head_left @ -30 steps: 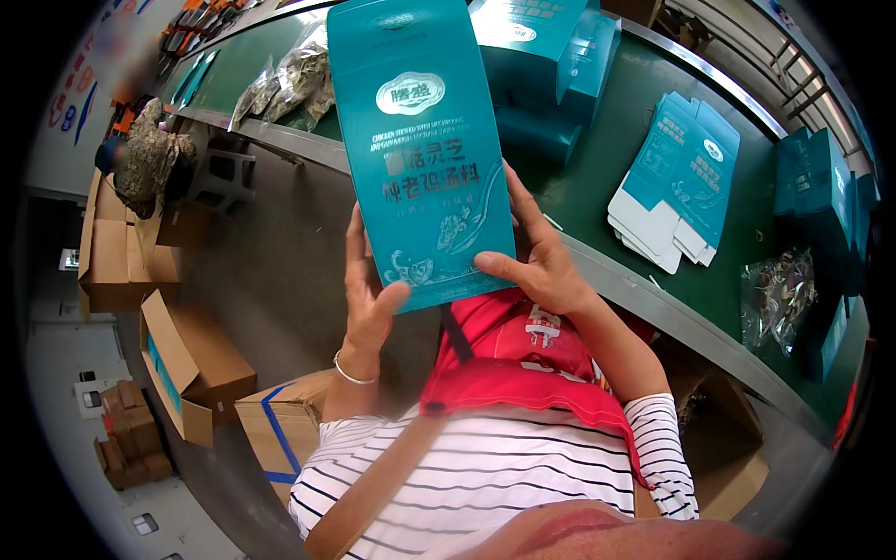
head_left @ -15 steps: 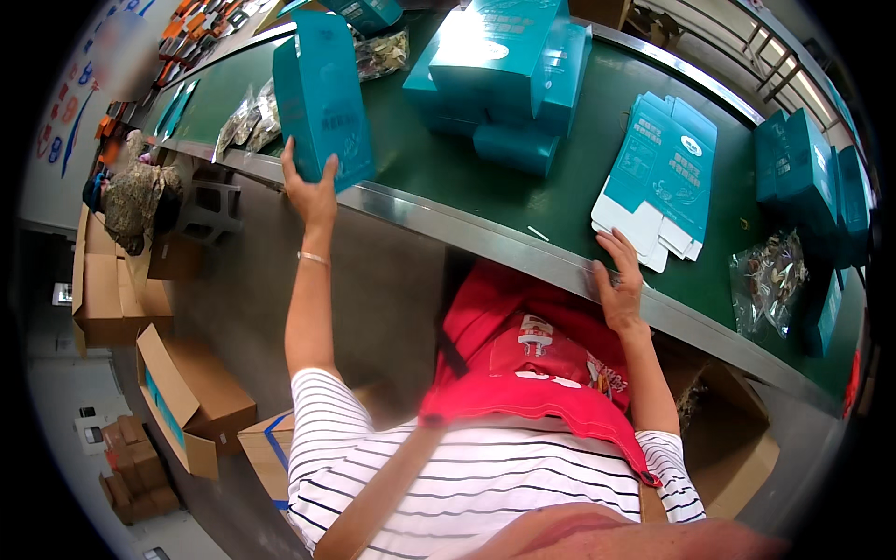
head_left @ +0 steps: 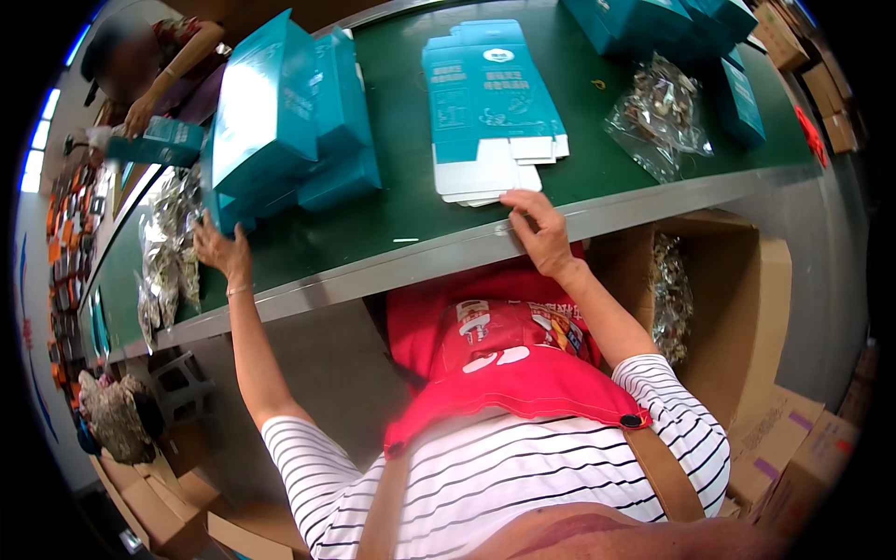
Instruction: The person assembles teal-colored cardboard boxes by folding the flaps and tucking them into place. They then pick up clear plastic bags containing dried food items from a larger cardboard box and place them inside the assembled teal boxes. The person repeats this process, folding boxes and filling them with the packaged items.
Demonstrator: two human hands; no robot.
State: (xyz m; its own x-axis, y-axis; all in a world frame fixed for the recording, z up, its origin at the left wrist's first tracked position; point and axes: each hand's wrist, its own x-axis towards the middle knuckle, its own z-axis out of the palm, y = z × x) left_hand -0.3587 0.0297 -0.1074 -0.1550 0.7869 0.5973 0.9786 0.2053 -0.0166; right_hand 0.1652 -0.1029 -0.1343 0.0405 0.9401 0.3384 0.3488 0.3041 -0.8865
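Note:
On the left, my left hand (head_left: 221,252) grips the near end of an upright teal carton box (head_left: 222,207), thumb and fingers on either side. This box stands against a cluster of made-up teal boxes (head_left: 266,112), which hides much of it. Toward the middle of the green work surface lies a stack of flat teal-and-white cartons (head_left: 490,103). At the stack's near white edge is my right hand (head_left: 543,235), its fingers loosely bent and apart, holding nothing; the fingertips are at the edge, and whether they touch it is hard to tell.
Clear bags of dried pieces (head_left: 168,243) lie left of my left hand; another bag (head_left: 661,112) lies right. More teal boxes (head_left: 644,28) stand far right. Across the table, a co-worker's hand (head_left: 140,117) holds a teal box. An open brown carton (head_left: 728,289) sits below the metal edge (head_left: 616,219).
My left hand has brought the teal box down from the air to the table beside the other boxes. The view has turned right; my right hand stays by the flat cartons.

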